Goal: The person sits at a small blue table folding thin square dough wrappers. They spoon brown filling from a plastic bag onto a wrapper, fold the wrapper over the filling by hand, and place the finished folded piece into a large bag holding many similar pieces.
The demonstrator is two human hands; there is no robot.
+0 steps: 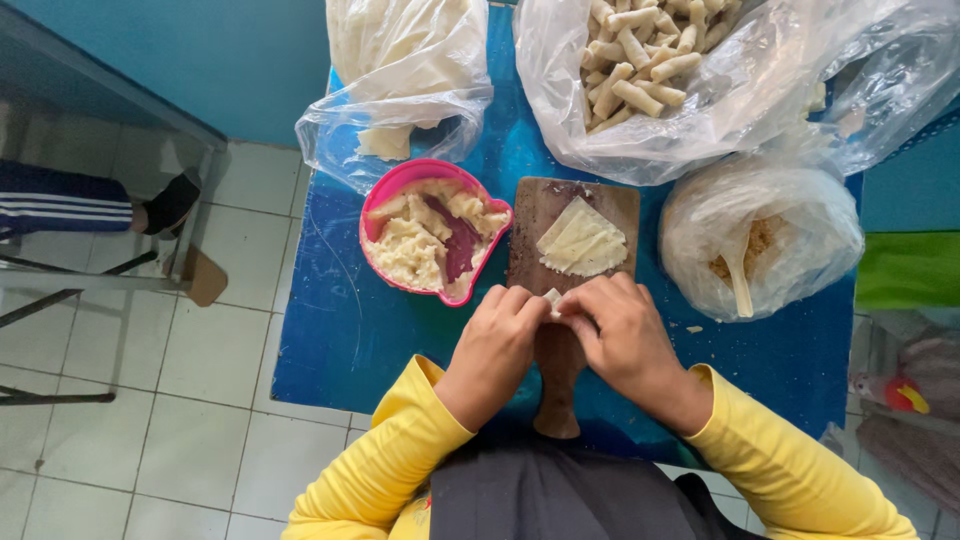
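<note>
Pinching a small pale wrapper roll (553, 300) between them, the left hand (492, 350) and right hand (625, 335) close on it at the near end of the wooden board (560, 205), centre frame. It looks light, soft and tear-prone; fingertips at its ends seem best.

small wrapper (553, 298) mostly hidden by fingers, top bags (640, 110) cut off

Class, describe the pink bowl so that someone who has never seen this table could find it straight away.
Start at the blue table. Left of the wooden board, just ahead of the left hand, sits the pink bowl. It is the only rigid, brightly coloured container: everything else holding food is a clear plastic bag, and it alone holds pale mash with a dark red spoon.
</note>
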